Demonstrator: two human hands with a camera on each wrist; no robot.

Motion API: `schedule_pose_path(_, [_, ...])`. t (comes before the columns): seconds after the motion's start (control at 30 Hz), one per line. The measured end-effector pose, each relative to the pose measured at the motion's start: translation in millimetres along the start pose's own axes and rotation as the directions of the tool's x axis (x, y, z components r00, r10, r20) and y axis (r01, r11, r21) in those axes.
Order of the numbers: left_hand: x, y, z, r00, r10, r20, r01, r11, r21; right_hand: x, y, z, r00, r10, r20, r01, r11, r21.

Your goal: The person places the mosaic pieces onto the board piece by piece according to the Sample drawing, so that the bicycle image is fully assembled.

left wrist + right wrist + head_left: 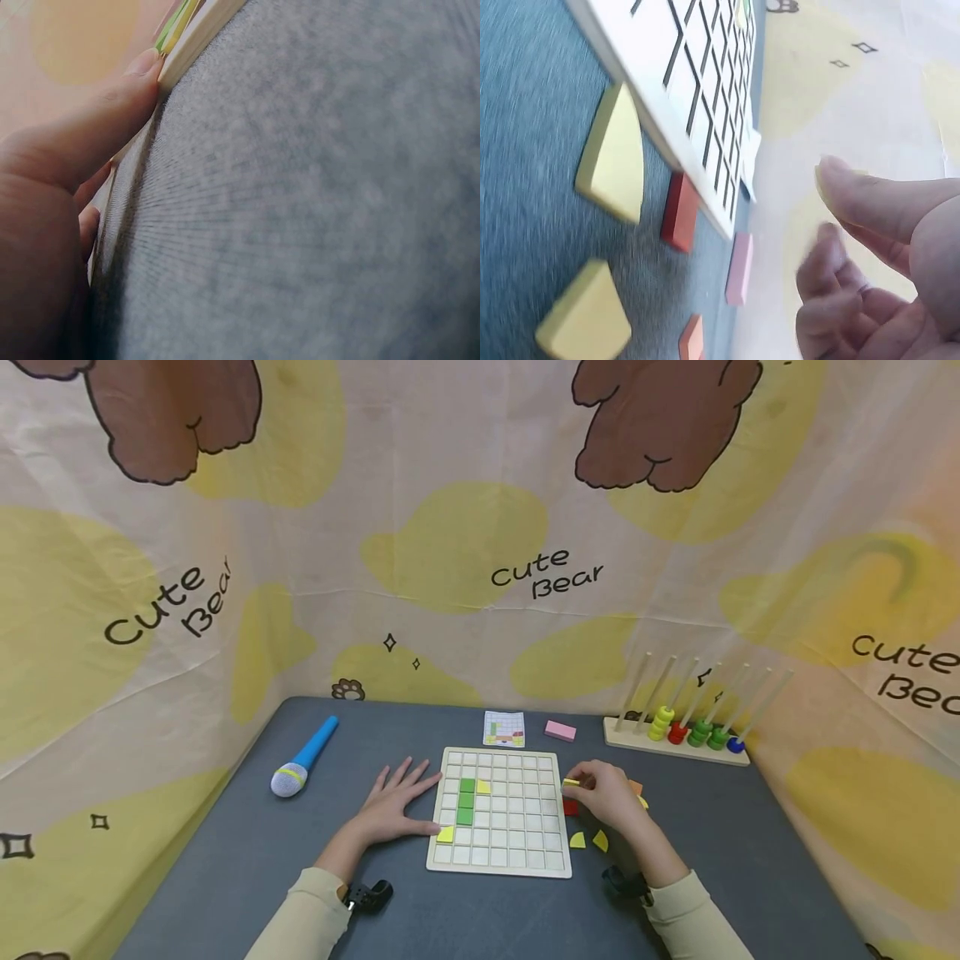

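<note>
A white grid board (517,860) lies on the table, holding several green squares (466,802), a yellow square (483,787) and a yellow quarter-round piece (446,835). My left hand (393,806) has its fingers spread beside the board, thumb touching the left edge near that quarter-round piece. In the left wrist view the thumb (112,120) presses against the board's rim. Over the board's right edge, my right hand (607,793) pinches a small yellow piece (572,782) between thumb and fingers; its exact shape is mostly hidden.
Right of the board lie a red block (681,214), yellow quarter-round pieces (613,157) and an orange piece (692,337). Behind it are a pattern card (504,729) and a pink block (560,731). A bead rack (675,745) stands back right; a blue toy microphone (307,756) lies left.
</note>
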State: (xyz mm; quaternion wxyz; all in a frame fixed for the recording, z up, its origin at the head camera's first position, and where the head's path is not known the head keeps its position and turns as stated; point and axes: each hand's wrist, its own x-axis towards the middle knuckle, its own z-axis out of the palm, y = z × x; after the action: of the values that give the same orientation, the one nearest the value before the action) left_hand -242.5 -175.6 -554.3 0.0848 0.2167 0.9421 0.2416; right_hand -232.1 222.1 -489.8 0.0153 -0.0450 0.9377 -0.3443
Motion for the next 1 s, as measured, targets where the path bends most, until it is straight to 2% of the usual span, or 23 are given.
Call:
schedule_pose_path(0.17, [0.4, -0.1, 0.1, 1.0, -0.001, 0.003, 0.001, 1.0, -0.001, 0.1, -8, 8, 1.0, 0.01, 0.016, -0.01, 0.999, 0.043])
schedule_pose_path(0.4, [1.2, -0.5, 0.1, 1.0, 0.011, -0.004, -0.011, 1.0, -0.005, -4.9, -26, 15, 0.992, -0.094, 0.086, 0.084, 0.99, 0.117])
schedule_pose_path(0.67, [1.2, 0.0, 0.1, 1.0, 0.012, 0.002, -0.012, 1.0, -0.006, -5.5, -40, 31, 0.987, -0.124, 0.106, 0.106, 0.981, 0.16])
schedule_pose_path(0.87, [1.3, -0.6, 0.4, 1.0, 0.011, 0.002, -0.011, 1.0, 0.003, -5.3, -51, 41, 0.964, -0.224, 0.142, 0.202, 0.968, 0.152])
schedule_pose_path(1.0, [1.4, -0.8, 0.1, 1.0, 0.011, 0.001, -0.011, 1.0, 0.002, -4.1, -59, 49, 0.954, -0.253, 0.163, 0.225, 0.959, 0.173])
